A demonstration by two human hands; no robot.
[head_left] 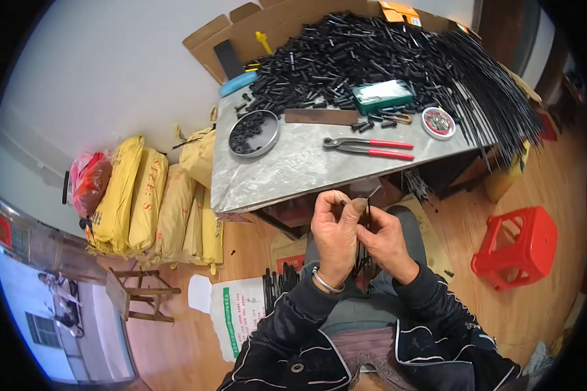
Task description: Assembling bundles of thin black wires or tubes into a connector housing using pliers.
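The left hand (334, 234) and right hand (390, 242) pinched thin black rods (359, 258), work probably best done with steady alignment.

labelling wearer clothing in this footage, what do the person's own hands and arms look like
Both the left hand and the right hand are ungloved. A silvery bangle circles the left wrist. The left sleeve and right sleeve are long and dark, with thin, pale lines.
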